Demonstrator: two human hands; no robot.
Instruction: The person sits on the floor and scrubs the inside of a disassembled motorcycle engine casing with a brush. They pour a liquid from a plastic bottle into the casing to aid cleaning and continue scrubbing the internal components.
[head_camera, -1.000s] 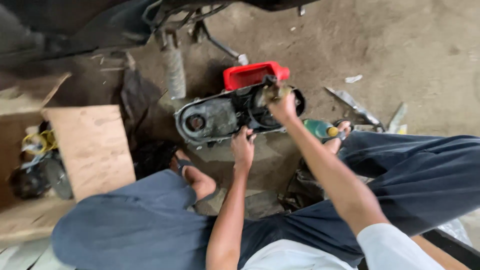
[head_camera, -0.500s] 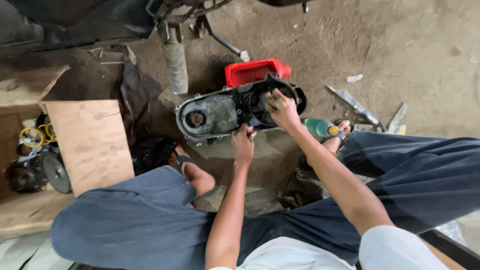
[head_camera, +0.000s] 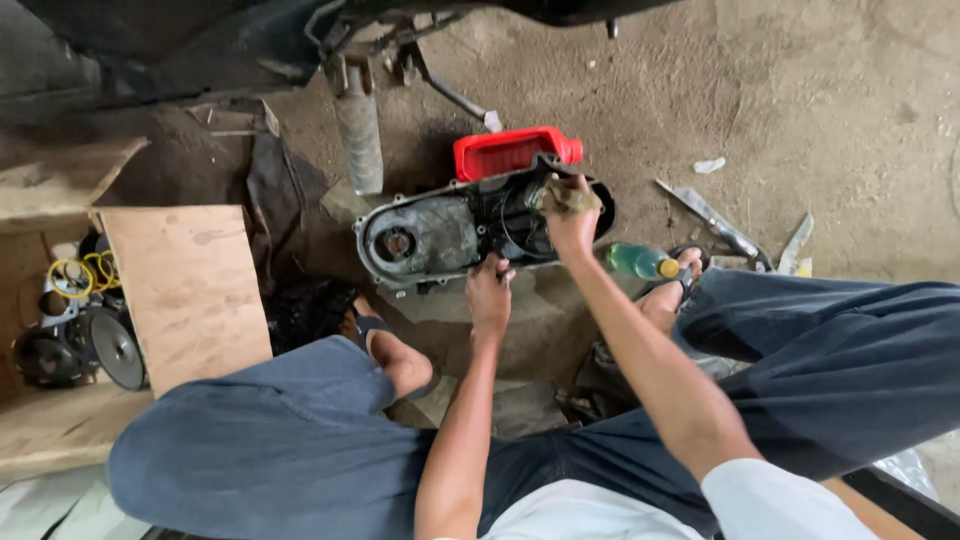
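An engine cover (head_camera: 440, 235) of grey metal lies on the dirt floor (head_camera: 800, 100) between the person's feet. The left hand (head_camera: 489, 295) grips its near edge, fingers curled; the right hand (head_camera: 570, 215) presses a dirty rag (head_camera: 570, 196) inside its far end. Behind the cover sits a red container (head_camera: 505, 152); right of it, a green bottle (head_camera: 640, 262).

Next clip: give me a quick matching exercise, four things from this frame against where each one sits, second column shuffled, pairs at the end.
Things:
1. red container
2. green bottle
3. plywood sheet
4. rag

Places:
A. by the right foot
B. in the right hand
C. behind the engine cover
D. over the wooden box, far left

The left hand rests on the cover's near edge.

Pairs: 1-C, 2-A, 3-D, 4-B
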